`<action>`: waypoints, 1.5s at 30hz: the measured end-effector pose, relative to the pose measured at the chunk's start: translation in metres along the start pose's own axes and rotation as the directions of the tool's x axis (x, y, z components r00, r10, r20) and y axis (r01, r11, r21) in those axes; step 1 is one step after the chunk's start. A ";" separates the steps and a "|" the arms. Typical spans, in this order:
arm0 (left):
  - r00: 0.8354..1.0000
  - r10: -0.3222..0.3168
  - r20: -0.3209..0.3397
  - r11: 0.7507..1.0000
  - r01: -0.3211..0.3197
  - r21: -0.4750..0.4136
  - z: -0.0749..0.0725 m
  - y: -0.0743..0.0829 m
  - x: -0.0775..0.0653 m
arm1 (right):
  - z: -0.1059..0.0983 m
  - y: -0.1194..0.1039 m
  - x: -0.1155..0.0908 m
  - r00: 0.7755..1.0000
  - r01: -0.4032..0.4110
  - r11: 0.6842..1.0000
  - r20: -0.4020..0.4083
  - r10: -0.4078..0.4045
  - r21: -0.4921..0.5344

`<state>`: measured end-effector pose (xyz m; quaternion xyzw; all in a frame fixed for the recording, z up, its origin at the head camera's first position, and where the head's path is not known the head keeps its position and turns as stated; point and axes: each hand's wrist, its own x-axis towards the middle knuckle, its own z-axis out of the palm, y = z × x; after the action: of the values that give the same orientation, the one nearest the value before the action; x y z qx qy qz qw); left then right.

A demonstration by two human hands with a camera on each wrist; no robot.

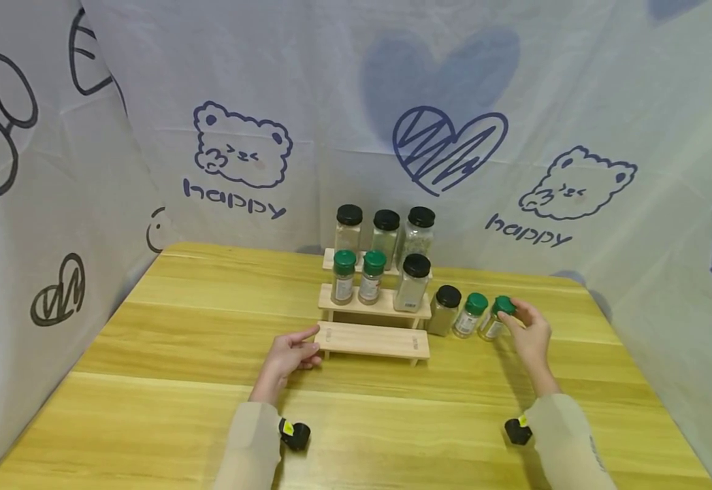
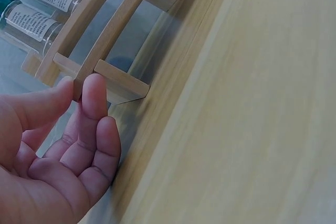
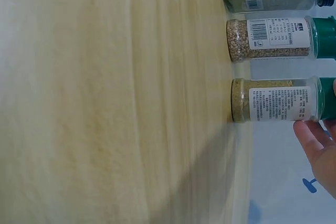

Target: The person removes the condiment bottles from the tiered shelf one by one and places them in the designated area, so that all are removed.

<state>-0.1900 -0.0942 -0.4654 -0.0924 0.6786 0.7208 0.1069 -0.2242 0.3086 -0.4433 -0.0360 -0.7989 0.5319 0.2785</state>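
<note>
My left hand [image 1: 288,355] is at the left end of a three-tier wooden spice rack [image 1: 371,340], pinching the corner of its bare lowest shelf [image 2: 113,32] between thumb and finger. With my right hand [image 1: 530,333] I hold the green cap of the rightmost spice jar [image 1: 491,329]. In the right wrist view this jar [image 3: 281,103] contains yellowish-brown powder behind a printed label, and its base is at the tabletop. Beside it stand another green-capped jar [image 1: 467,322] of small brown grains and a square black-capped jar [image 1: 444,314], both just right of the rack.
Two green-capped jars [image 1: 344,286] and a black-capped jar [image 1: 412,289] occupy the middle shelf. Three black-capped jars [image 1: 384,238] stand on the top shelf. Behind the wooden table [image 1: 197,327] hangs a white cloth [image 1: 337,122] printed with hearts and bears.
</note>
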 end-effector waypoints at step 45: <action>1.000 0.003 0.003 1.000 -0.003 -0.006 0.000 0.001 -0.001 | -0.007 0.043 -0.013 0.978 0.207 0.945 -0.090 -0.190 0.255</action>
<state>-0.1896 -0.0938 -0.4643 -0.0906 0.6765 0.7230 0.1067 -0.2200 0.3280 -0.4839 0.0647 -0.7115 0.6009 0.3584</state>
